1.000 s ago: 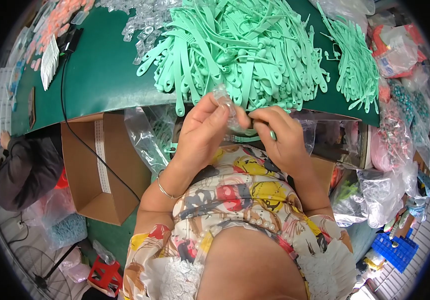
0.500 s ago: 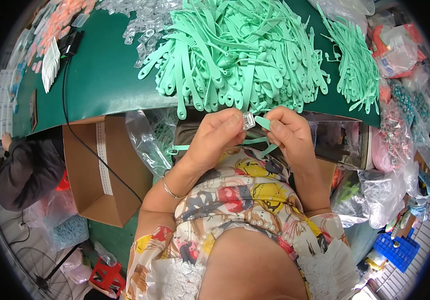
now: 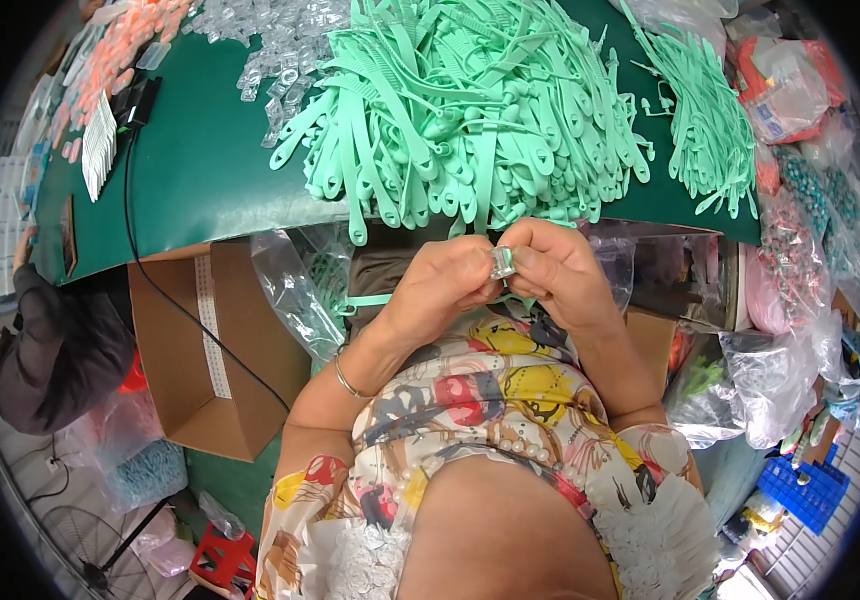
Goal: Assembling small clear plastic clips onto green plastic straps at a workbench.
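Note:
In front of my body, below the table edge, my two hands meet. My left hand [image 3: 443, 283] pinches a small clear plastic buckle [image 3: 503, 263]. My right hand [image 3: 556, 272] grips a mint-green strap, and its end sits at the buckle; how far it goes in is hidden by the fingers. Just beyond my hands, a large heap of mint-green plastic straps [image 3: 480, 110] hangs partly over the table's front edge. Another mint-green strap end [image 3: 365, 301] shows left of my left wrist.
Loose clear buckles [image 3: 285, 75] lie left of the heap on the green table [image 3: 220, 170]. A smaller strap pile [image 3: 700, 120] lies right. A black cable [image 3: 160, 287] runs past an open cardboard box [image 3: 178, 370]. Another person [image 3: 60, 345] works at far left; filled plastic bags [image 3: 785, 260] stand right.
My right hand has moved left to meet my left hand. The strap tip, earlier apart from the clear buckle, is now at it, between my fingers.

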`<state>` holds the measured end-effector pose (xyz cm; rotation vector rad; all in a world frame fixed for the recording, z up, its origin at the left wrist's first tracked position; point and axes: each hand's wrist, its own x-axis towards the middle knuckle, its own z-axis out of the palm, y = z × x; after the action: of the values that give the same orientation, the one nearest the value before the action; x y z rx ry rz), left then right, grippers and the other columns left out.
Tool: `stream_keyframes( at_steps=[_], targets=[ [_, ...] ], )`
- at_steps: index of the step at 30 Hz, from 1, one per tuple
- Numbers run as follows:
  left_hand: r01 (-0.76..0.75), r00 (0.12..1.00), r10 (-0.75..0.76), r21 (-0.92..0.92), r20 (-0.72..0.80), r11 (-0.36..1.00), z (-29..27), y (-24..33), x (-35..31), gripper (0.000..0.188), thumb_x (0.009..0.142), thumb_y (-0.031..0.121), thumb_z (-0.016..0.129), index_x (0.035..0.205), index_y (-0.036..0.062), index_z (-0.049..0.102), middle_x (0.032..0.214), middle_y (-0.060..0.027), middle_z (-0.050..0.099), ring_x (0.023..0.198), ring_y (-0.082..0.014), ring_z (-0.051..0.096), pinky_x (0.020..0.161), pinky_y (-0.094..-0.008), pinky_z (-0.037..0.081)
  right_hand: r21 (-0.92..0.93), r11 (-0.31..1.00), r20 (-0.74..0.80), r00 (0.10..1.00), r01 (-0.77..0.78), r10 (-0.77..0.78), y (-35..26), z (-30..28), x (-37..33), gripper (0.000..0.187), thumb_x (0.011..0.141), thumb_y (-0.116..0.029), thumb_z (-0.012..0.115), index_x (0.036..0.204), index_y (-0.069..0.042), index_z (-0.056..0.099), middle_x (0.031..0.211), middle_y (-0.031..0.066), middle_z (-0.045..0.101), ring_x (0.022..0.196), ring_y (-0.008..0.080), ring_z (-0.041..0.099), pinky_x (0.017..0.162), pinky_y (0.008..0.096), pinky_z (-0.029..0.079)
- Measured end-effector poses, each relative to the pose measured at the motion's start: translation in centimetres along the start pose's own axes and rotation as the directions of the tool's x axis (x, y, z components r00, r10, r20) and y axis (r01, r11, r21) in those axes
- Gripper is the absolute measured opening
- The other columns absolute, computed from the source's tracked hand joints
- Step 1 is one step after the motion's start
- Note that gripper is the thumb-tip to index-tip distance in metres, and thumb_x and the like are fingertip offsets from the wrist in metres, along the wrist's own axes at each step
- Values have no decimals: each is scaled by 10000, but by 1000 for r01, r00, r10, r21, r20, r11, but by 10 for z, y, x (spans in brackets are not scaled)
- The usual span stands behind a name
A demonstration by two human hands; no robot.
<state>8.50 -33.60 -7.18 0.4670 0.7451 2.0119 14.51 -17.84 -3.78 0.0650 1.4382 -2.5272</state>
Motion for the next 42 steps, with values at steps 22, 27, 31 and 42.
stream_keyframes(
  at_steps=[22,27,31,42],
  targets=[
    [111,975,-45,300,-217,948,14,43,-5,131,866,129,480,921,19,525,751,16,517,695,-51,467,590,-187,365,-272,959,-129,984,83,-122,11,0,-1,197,761,18,606,942,23,527,885,57,485,749,87,489,667,220,415],
    [106,981,-69,200,-183,974,6,37,-7,90,852,116,489,833,33,519,740,3,523,678,-66,472,598,-203,378,-456,823,-46,914,339,-402,10,4,6,212,720,8,655,911,9,564,847,56,562,749,111,536,669,228,435],
    [115,982,-84,179,-172,977,8,37,-7,108,843,116,526,777,32,508,722,7,508,657,-69,465,598,-208,380,-605,712,-5,893,356,-450,10,7,6,220,672,-22,695,860,-10,583,819,67,575,748,156,556,659,251,441],
    [50,982,-26,126,-185,991,11,33,-4,154,730,43,662,773,36,514,795,-31,536,715,-68,498,630,-197,417,-825,317,215,778,469,-591,-5,15,6,223,619,-42,726,784,-28,576,721,42,520,645,137,496,583,252,408]
  ],
)
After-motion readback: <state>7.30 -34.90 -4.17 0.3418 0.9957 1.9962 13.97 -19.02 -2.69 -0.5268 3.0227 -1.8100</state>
